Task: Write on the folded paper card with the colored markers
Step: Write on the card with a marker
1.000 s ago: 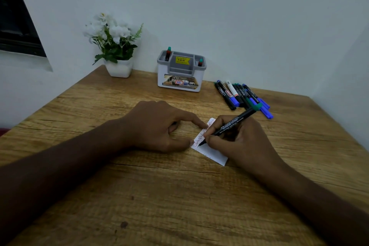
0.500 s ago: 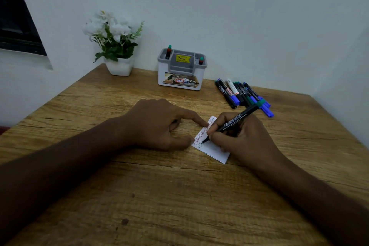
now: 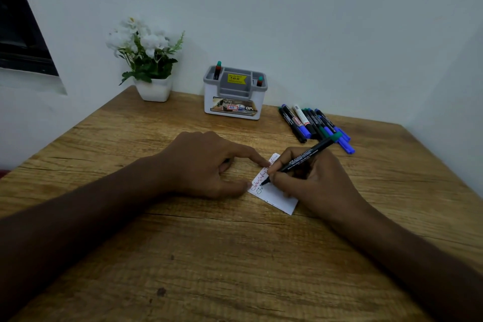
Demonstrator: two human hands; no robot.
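Woodgrain table (image 3: 183, 256) fills the view, reaching from the near edge to the wall at the far side. At the far left stands a white flower pot (image 3: 154, 89); right of it sits a grey-and-white organiser box (image 3: 234, 102) with two markers upright in it. Further right, loose spare markers (image 3: 313, 123) lie bunched side by side on the wood.

Near the middle, the left hand (image 3: 206, 165) rests loosely curled, its forefinger and thumb tips pressing the left edge of the folded paper card (image 3: 277, 197) flat to the table. The right hand (image 3: 316, 178) is closed in a writing grip around a black marker with a green end (image 3: 305, 158), tip down on the card.

A line of red script runs along the card's far-left edge. Beneath it a second line in darker ink now shows its first couple of letters, where half a second ago the tip was only just starting that row; the tip has since travelled a little along it. The card itself has stayed put under the left hand. So a second colour is well begun, with most of the card's near part blank.
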